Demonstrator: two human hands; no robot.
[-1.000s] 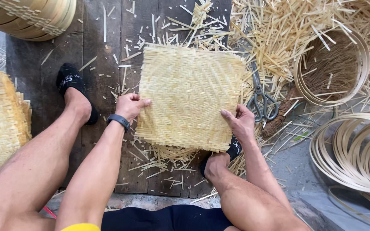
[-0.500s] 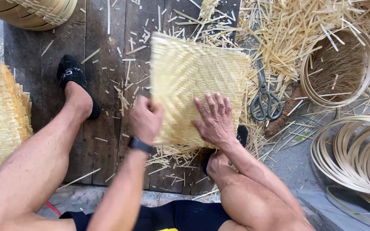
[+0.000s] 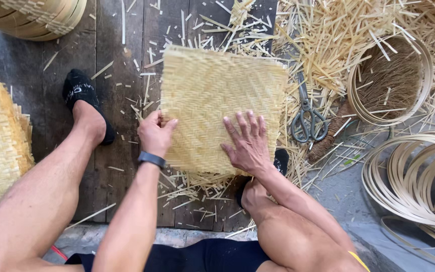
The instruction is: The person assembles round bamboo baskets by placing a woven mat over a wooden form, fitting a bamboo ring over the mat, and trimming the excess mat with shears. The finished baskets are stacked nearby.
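Left hand (image 3: 155,135): grip pinched on left edge of woven bamboo mat (image 3: 222,106), wrist bent inward. Right hand (image 3: 246,143): fingers spread, palm flat on mat's lower right, nothing clasped. Mat: on plank floor (image 3: 114,75) between feet, over splint litter; likely light, springy, frayed edges brittle; take by edges. Scissors (image 3: 308,118) just beside right edge.

The square woven pale bamboo mat (image 3: 220,108) now lies turned, shifted toward the frame's centre; the right hand (image 3: 246,143) presses flat on it instead of gripping its edge, and the left hand (image 3: 155,133) pinches its left edge.
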